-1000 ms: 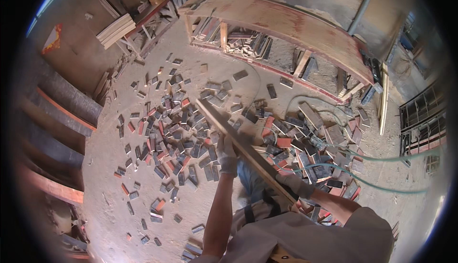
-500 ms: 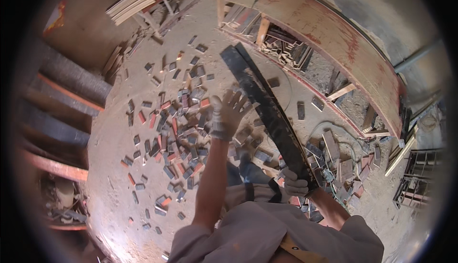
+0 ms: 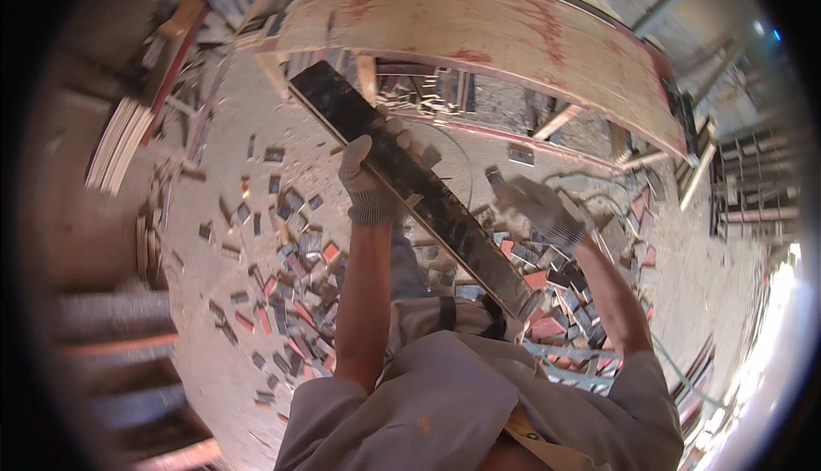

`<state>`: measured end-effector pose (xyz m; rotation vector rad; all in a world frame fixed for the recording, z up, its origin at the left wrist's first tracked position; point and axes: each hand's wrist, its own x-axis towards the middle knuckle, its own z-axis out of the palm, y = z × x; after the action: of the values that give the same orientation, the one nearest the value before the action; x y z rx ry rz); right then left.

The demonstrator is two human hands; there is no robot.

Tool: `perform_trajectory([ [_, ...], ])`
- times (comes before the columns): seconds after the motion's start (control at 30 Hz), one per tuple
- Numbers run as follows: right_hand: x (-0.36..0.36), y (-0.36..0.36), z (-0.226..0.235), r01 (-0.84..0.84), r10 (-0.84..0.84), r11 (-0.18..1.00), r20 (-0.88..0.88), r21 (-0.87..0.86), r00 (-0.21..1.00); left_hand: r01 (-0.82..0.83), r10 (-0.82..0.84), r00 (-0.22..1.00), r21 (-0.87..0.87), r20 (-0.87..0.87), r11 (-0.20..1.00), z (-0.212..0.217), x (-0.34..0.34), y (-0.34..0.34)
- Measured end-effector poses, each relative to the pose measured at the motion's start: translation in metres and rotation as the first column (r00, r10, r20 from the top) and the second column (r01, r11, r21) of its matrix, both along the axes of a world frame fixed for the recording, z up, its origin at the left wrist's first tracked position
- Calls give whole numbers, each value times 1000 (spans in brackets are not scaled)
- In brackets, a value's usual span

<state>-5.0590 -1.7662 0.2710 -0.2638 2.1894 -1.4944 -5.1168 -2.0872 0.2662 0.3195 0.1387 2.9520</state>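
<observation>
A long black-faced board (image 3: 445,206) with a pale edge slants from upper left down toward my waist. My left hand (image 3: 369,182), in a light work glove, is closed around its upper half. The thumb lies at the near edge and the fingertips show past the far edge. To the right of the board, my gloved right hand (image 3: 547,210) is off it, with the fingers stretched toward it and slightly blurred. Beyond those fingertips is a small dark block (image 3: 494,179). The board's lower end is close to my trousers.
Many small black and reddish wood offcuts (image 3: 295,287) litter the floor around me. A long wooden bench (image 3: 479,22) with red stains stands ahead, scraps beneath it. Stacked boards (image 3: 124,146) are at far left, and a metal rack (image 3: 757,185) is at right. A hose (image 3: 684,377) trails on the floor.
My left hand, earlier spread beside the board, now grips it. My right hand has let go of the lower end and moved up and right. The view has turned rightward.
</observation>
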Motion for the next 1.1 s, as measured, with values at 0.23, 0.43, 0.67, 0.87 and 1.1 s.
perform_trajectory([
  [0.23,-182,-117,16,-183,186,982,114,-37,976,118,-112,990,-72,88,990,-10,-122,-30],
  [0.43,-241,-137,21,12,168,956,579,-294,798,201,-199,980,-152,29,968,9,-187,-50],
  [0.67,-263,-150,46,62,-50,996,196,-58,979,159,-155,987,-283,38,946,25,-231,-43],
  [0.87,-261,-153,85,75,5,898,-182,434,983,108,-80,993,-400,87,910,25,-247,-23],
  [1.1,-249,-113,82,99,11,943,-330,316,944,68,-38,997,-546,67,835,35,-250,0],
])
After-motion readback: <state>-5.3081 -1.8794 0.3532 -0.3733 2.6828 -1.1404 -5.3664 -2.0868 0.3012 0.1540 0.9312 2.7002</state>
